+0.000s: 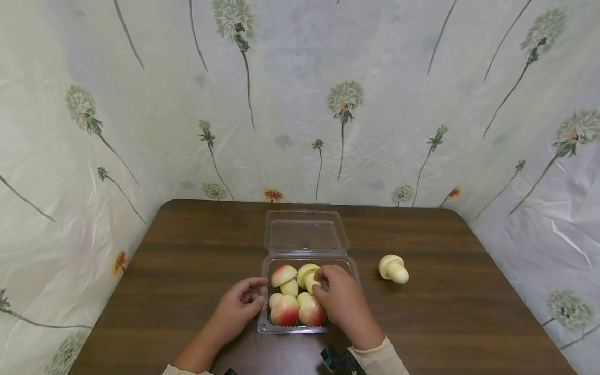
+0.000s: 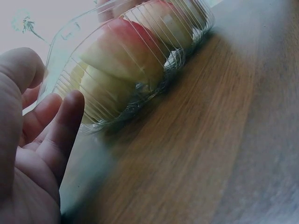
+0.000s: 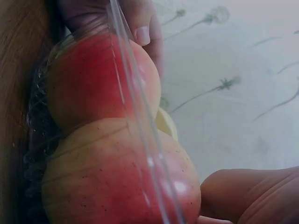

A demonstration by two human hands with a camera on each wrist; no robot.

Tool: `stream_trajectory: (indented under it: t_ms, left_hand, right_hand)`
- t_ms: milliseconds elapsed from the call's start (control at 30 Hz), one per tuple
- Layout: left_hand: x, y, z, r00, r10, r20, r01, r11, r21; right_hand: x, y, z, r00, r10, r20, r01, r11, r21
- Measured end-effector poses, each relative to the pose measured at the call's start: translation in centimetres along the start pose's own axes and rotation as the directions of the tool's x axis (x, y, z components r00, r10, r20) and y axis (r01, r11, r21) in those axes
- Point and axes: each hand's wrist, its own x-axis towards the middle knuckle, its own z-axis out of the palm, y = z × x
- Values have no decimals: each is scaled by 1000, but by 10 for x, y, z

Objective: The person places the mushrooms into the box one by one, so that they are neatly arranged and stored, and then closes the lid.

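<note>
An open clear plastic clamshell box (image 1: 281,330) holds several mushroom-shaped pieces, pale yellow with red on some caps. Two red-capped pieces (image 1: 284,311) fill the front of the box, and another red-capped one (image 1: 283,275) lies at its back left. My right hand (image 1: 344,302) reaches over the right side and pinches a pale yellow mushroom-shaped piece (image 1: 307,272) at the back. Against the left wall rests my left hand (image 1: 239,308), its fingers loosely bent; in the left wrist view the left hand (image 2: 42,121) is beside the ribbed wall (image 2: 107,122).
A single pale mushroom-shaped piece (image 1: 392,268) lies on the brown wooden table (image 1: 197,250), right of the box. The raised lid (image 1: 304,232) leans back behind the box. Dandelion-printed sheeting (image 1: 290,104) surrounds the table's back and sides.
</note>
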Motion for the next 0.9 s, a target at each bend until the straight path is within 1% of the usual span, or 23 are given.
stream_trajectory:
  t_ms: [133, 300, 433, 567, 700, 767, 900]
  left_hand:
    - [0, 1, 0, 1000, -1, 4, 1, 1000, -4]
    - [0, 1, 0, 1000, 8, 10, -8, 1000, -10]
    - [-1, 0, 1, 1000, 12, 10, -12, 1000, -5]
    - [0, -1, 1, 1000, 12, 4, -12, 1000, 3]
    - [1, 0, 1, 1000, -8, -6, 8, 1000, 9]
    - [1, 0, 0, 1000, -11, -7, 11, 1000, 13]
    - [1, 0, 0, 1000, -10, -4, 10, 1000, 14]
  right_hand:
    - [-1, 1, 0, 999, -36, -22, 36, 999, -11]
    - [-2, 0, -2, 999, -33, -24, 33, 999, 1]
    - [-2, 0, -4, 999, -25, -30, 25, 1000, 6]
    - [-2, 0, -6, 1000, -14, -15, 14, 1000, -3]
    - [-3, 1, -7, 1000, 6, -5, -6, 1000, 16]
    - [-3, 2, -7, 1000, 17, -12, -17, 999, 33]
    - [-3, 7, -8, 998, 40, -55, -36, 997, 75]
